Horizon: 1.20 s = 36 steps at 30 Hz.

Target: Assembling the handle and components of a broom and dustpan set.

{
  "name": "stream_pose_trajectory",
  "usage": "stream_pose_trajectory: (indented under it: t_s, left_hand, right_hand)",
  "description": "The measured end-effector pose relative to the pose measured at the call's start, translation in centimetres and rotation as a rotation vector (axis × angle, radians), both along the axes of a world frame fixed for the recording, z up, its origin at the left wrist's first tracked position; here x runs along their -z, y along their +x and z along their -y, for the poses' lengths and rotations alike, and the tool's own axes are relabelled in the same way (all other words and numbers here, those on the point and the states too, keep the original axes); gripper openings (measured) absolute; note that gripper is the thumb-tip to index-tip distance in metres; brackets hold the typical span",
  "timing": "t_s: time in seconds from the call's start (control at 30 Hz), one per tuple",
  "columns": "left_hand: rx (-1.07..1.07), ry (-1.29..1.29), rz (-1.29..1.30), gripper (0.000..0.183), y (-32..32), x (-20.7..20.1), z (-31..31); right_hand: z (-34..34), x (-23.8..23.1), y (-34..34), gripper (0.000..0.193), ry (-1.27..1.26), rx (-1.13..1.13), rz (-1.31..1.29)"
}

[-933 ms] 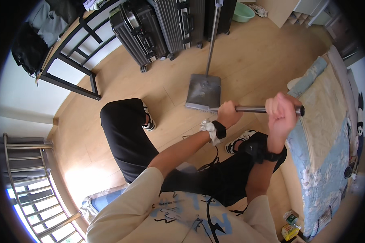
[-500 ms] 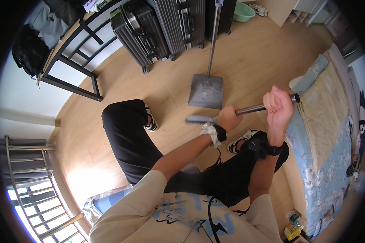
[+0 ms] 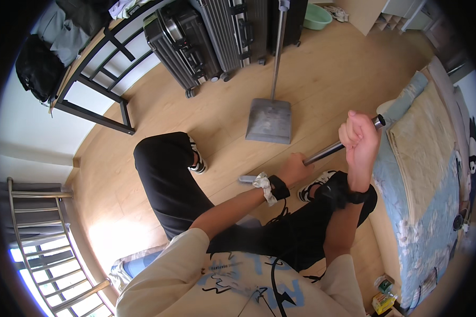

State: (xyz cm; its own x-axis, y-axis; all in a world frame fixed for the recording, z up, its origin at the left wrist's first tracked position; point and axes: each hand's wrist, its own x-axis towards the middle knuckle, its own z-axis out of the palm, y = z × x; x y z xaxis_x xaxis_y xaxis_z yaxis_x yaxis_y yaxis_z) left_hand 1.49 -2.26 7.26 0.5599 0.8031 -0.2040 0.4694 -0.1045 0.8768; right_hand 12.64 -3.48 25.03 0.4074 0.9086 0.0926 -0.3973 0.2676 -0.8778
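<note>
Both of my hands are on a broom with a metal handle (image 3: 325,153), held slanted over the floor. My left hand (image 3: 295,168) is closed low on the handle. My right hand (image 3: 360,138) is curled round it near the dark top end, which sticks out past the hand. Part of the grey broom head (image 3: 246,179) shows left of my left wrist; the rest is hidden behind the wrist and hand. Beyond my hands a grey long-handled dustpan (image 3: 268,124) stands on the floor, apart from the broom, with pale dust marks on it.
Dark suitcases (image 3: 182,45) stand at the back, with a green basin (image 3: 317,17) farther right. A black metal frame (image 3: 98,98) is at the left. The bed (image 3: 402,211) with blue bedding lies close on my right. My feet are on the wooden floor (image 3: 217,124).
The broom head has moved nearer to me, away from the dustpan. My left hand has come nearer and slightly left with the handle. My right hand has shifted a little to the left.
</note>
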Motion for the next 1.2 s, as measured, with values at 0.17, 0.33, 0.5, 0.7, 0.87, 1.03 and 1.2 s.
stream_pose_trajectory:
  t_s: [0.17,0.33,0.5,0.7,0.87,1.03,1.2]
  left_hand:
    - [-0.156,0.210,0.044,0.017,0.9,0.7,-2.9]
    - [-0.029,0.252,0.079,0.014,0.1,-0.7,-1.2]
    - [0.038,0.252,-0.079,0.023,-1.6,-1.5,0.6]
    - [0.017,0.224,-0.140,0.026,-0.1,0.9,-2.3]
    - [-0.045,0.393,-0.107,0.028,0.4,0.4,-3.4]
    - [0.069,0.370,-0.216,0.027,-1.0,-2.5,-1.0]
    - [0.138,0.352,-0.245,0.028,-1.0,-0.5,-0.4]
  right_hand:
    - [0.7,0.5,-1.7,0.036,0.161,0.010,0.031]
    - [3.5,-1.9,-2.4,0.035,0.127,-0.019,0.108]
    - [2.6,-0.9,-0.6,0.032,0.128,-0.104,0.018]
    - [-0.1,1.5,-0.5,0.035,0.036,0.093,-0.028]
    - [1.5,-0.5,-1.7,0.035,0.170,0.095,0.018]
    - [2.5,-1.2,-1.1,0.034,0.136,0.005,-0.020]
    - [0.6,0.4,-0.6,0.033,-0.006,0.072,-0.080]
